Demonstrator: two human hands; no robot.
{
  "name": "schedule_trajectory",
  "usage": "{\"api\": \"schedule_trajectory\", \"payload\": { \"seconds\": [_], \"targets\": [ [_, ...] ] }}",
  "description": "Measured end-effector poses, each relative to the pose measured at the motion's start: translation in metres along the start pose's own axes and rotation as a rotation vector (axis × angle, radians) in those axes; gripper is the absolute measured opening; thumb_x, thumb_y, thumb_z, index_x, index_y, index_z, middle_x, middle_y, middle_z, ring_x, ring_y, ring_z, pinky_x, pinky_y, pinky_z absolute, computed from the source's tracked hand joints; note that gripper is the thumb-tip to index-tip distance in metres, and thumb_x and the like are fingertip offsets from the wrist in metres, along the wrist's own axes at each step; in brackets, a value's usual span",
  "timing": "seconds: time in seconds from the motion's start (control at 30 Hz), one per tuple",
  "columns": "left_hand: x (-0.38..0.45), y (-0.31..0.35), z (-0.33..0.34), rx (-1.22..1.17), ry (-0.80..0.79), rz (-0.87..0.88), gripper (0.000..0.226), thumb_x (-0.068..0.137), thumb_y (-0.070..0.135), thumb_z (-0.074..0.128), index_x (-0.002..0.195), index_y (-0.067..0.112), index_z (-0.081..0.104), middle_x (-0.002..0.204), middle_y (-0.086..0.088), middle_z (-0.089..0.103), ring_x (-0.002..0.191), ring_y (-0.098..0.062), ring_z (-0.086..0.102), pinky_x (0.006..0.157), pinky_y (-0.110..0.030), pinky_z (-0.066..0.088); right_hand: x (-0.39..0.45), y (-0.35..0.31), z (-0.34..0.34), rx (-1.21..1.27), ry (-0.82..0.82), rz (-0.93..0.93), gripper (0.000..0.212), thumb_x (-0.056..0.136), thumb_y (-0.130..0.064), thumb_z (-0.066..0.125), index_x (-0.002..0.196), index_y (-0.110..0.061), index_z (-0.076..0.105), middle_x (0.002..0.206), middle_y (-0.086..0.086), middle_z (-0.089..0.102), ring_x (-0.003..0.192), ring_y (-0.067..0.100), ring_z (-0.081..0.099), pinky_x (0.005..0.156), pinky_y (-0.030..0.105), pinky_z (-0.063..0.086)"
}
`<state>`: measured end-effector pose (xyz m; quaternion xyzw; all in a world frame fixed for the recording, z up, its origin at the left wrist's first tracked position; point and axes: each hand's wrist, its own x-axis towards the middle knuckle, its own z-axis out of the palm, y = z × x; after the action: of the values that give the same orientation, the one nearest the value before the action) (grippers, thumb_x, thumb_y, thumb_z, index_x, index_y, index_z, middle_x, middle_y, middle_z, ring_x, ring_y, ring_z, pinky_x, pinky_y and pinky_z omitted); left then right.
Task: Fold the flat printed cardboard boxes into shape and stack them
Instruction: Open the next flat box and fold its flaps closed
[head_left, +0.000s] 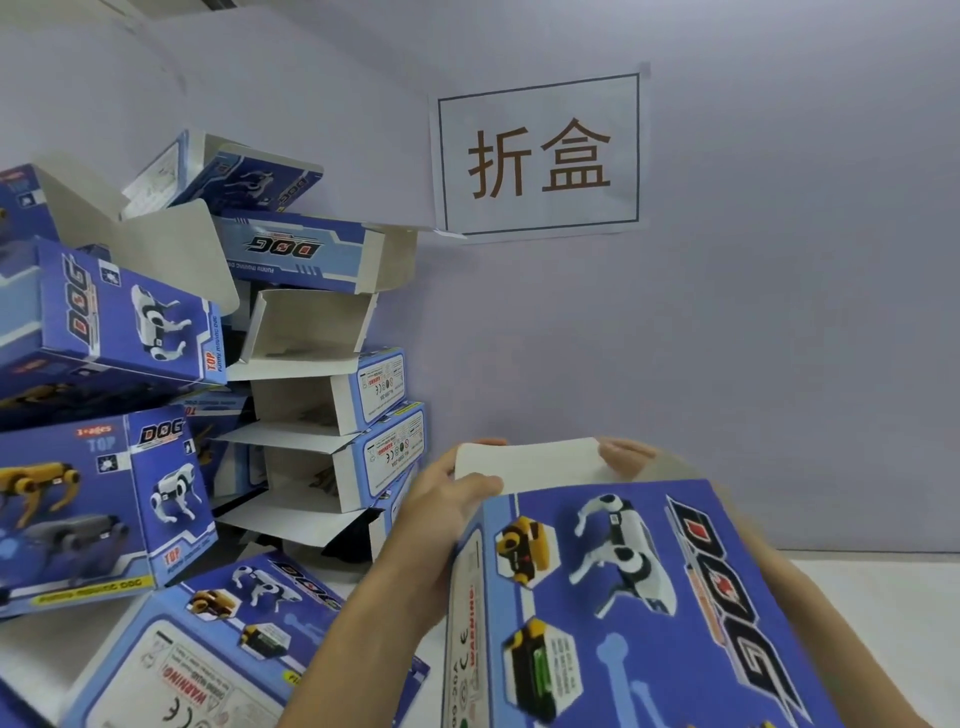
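Principal risk: the pile (291, 364) of folded boxes against the wall (727, 364) leans and sits unevenly, several with open flaps jutting out, so adding another carelessly could, in my judgement, tip the upper ones off. Second risk: the white end flap (530, 462) of the box (623, 597) in hand may crease or tear if forced in while the body is not squared. The box is held up in front of the person, printed face toward the camera, to the right of the pile and apart from it. The left hand (447, 499) grips the far left corner, thumb lying on the flap's edge and fingers behind. The right hand (623, 452) holds the far right corner of the flap; only fingertips show above the card (the rest is hidden behind the box), so how firmly it clasps cannot be fully judged. The flap stands unfolded between both hands. A paper sign (540, 156) is taped to the wall above.
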<state>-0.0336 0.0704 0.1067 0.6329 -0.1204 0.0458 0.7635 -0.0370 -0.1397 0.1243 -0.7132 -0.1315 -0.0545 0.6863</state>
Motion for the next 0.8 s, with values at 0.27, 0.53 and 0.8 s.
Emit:
{"api": "schedule_trajectory", "payload": {
  "seconds": [0.27,0.53,0.8],
  "targets": [
    [0.000,-0.005,0.011,-0.103,-0.075,-0.008,0.030,0.088,0.013,0.069,0.117,0.017,0.065,0.102,-0.015,0.075,0.081,-0.027,0.075,0.061,-0.034,0.059,0.006,0.008,-0.002,0.003,-0.052,-0.058,0.036,0.075,-0.029,0.075,0.110,-0.019,0.072,0.089,0.006,0.078,0.072,0.027,0.075,0.053,0.027,0.057],
    [-0.001,-0.004,0.004,-0.021,-0.065,0.097,0.025,0.091,0.001,0.064,0.106,0.019,0.070,0.098,-0.013,0.074,0.081,-0.028,0.074,0.063,-0.035,0.059,0.008,0.012,-0.002,0.021,-0.122,-0.165,0.039,0.065,-0.028,0.077,0.103,-0.023,0.074,0.088,0.010,0.077,0.068,0.027,0.075,0.052,0.027,0.056],
    [-0.002,-0.002,0.005,-0.031,0.016,0.091,0.016,0.089,0.002,0.067,0.092,0.017,0.072,0.084,-0.009,0.073,0.068,-0.023,0.074,0.051,-0.028,0.055,0.016,0.016,-0.004,-0.025,-0.167,-0.180,0.033,0.066,-0.036,0.076,0.098,-0.027,0.077,0.086,0.009,0.077,0.066,0.022,0.073,0.053,0.026,0.056]
  ]
}}
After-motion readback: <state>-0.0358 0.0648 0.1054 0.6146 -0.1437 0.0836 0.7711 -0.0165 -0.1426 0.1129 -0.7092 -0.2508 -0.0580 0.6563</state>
